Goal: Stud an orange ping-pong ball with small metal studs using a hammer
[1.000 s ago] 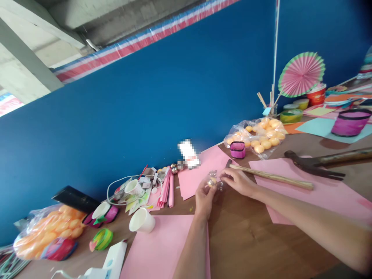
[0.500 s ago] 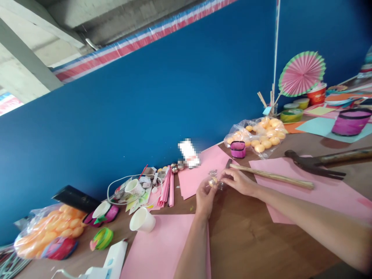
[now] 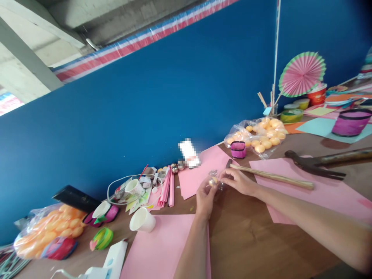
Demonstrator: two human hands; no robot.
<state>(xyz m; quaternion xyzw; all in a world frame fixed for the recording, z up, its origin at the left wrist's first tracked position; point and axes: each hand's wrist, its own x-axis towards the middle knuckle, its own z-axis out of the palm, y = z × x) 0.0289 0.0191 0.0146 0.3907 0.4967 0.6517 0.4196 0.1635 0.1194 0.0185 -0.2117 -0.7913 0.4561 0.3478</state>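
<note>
Both hands meet over the brown surface (image 3: 247,240), just in front of the far pink sheet (image 3: 200,170). The left hand (image 3: 205,197) has its grip pinched on a small gold ball (image 3: 213,181), held up at its fingertips. The right hand (image 3: 238,181) comes in from 3 o'clock; its fingertips touch the same ball, and something clear and crinkly sits between the two hands, too small to make out. Whether the right grip is clenched on it or only touching, I cannot tell.

At 3 o'clock of the right hand a stick (image 3: 273,177) lies across a second pink sheet (image 3: 319,193), its near end just beside the knuckles. Past it, at 2 o'clock, lies a hammer (image 3: 314,164). At 1 o'clock stands a small magenta box (image 3: 238,149), and behind it a clear bag of orange balls (image 3: 261,136). Further off at 1 o'clock a pink paper fan (image 3: 301,73) stands upright.

At 9 o'clock of the left hand a white cup (image 3: 142,221) lies on its side, touching a third pink sheet (image 3: 162,248) that runs under the left forearm. Beyond the cup, at 10 o'clock, lies a heap of paper strips and scraps (image 3: 151,188). Far out at 9 o'clock is another bag of orange balls (image 3: 49,230).
</note>
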